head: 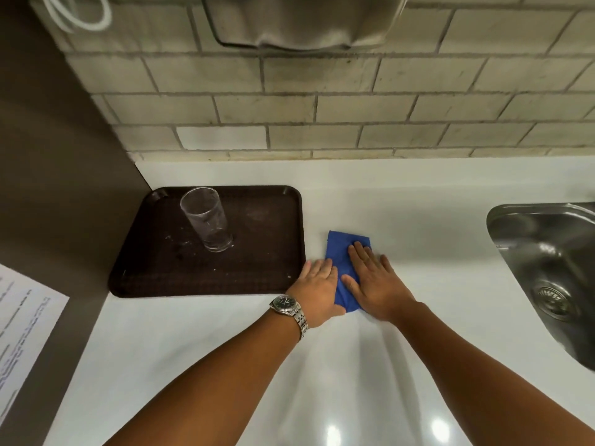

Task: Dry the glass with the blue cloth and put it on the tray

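Note:
A clear drinking glass [206, 218] stands upright on the dark brown tray [264, 272] at the left of the white counter. The blue cloth [341, 249] lies folded flat on the counter just right of the tray. My left hand [317, 289], with a metal watch on its wrist, rests flat on the cloth's left edge, fingers spread. My right hand [375, 281] lies palm down on the cloth's right half, fingers extended. Neither hand touches the glass.
A steel sink [547, 262] is set into the counter at the right. A tiled wall runs behind, with a metal dispenser [302, 20] above. A brown panel [58, 175] with a printed sheet [22, 329] bounds the left side.

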Demonstrator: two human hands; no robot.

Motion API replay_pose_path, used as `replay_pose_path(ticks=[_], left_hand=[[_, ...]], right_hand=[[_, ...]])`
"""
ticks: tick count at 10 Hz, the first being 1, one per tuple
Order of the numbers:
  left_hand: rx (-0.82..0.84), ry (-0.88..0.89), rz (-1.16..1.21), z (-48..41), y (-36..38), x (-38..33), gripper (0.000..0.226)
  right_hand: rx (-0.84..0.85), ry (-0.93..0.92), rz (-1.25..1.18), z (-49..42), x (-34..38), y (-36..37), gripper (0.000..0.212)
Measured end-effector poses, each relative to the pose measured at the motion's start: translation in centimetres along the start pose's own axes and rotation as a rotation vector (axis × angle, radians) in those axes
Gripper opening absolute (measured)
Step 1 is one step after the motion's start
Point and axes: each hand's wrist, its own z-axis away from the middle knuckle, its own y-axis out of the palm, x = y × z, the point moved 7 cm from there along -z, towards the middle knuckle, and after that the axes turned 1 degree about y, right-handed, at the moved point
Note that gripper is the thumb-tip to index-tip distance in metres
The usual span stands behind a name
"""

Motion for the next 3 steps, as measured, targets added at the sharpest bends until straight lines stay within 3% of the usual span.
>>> replay_pose_path(ticks=[1,3], left_hand=[[-0.021,-0.016,0.032,0.7,0.2,0.4,0.091],[-0.268,-0.106,0.134,2.6,-2.6,3.0,0.079]], right_hand=[[0.028,-0.004,0.006,-0.1,0.2,-0.4,0.076],[-0.099,-0.015,-0.029,-0.6,2.4,-2.9,0.075]])
